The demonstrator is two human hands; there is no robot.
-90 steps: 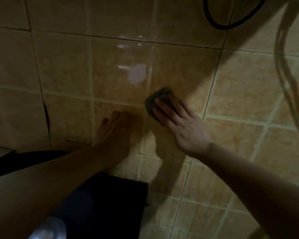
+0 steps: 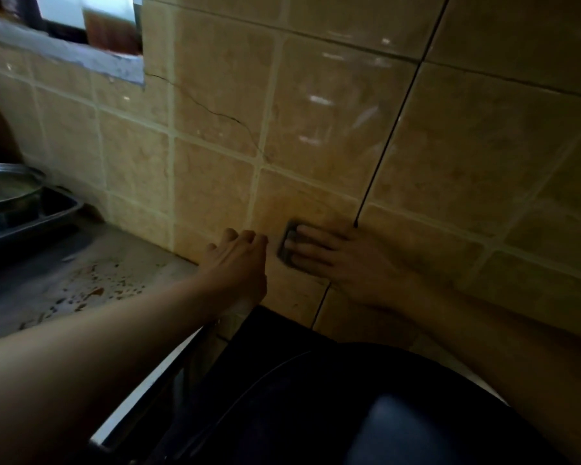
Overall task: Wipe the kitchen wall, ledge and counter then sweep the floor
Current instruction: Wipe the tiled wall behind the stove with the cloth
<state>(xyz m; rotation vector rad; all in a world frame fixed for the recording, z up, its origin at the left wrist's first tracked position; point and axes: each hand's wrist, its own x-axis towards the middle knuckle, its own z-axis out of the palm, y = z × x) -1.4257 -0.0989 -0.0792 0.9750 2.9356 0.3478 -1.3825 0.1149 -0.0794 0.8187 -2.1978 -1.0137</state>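
The small dark grey scouring pad (image 2: 288, 244) is now pressed flat by the right hand (image 2: 336, 260) lower on the beige tiled wall (image 2: 332, 129), near the stained grey desk (image 2: 81, 280) (unwiped). The left hand (image 2: 239, 260) is braced, empty, fingers loosely curled.

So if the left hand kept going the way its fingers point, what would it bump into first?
The tiled wall. The left hand has its fingertips at or almost on the tiles just above the counter, left of the dark scrubbing pad under the right hand; contact is unclear.
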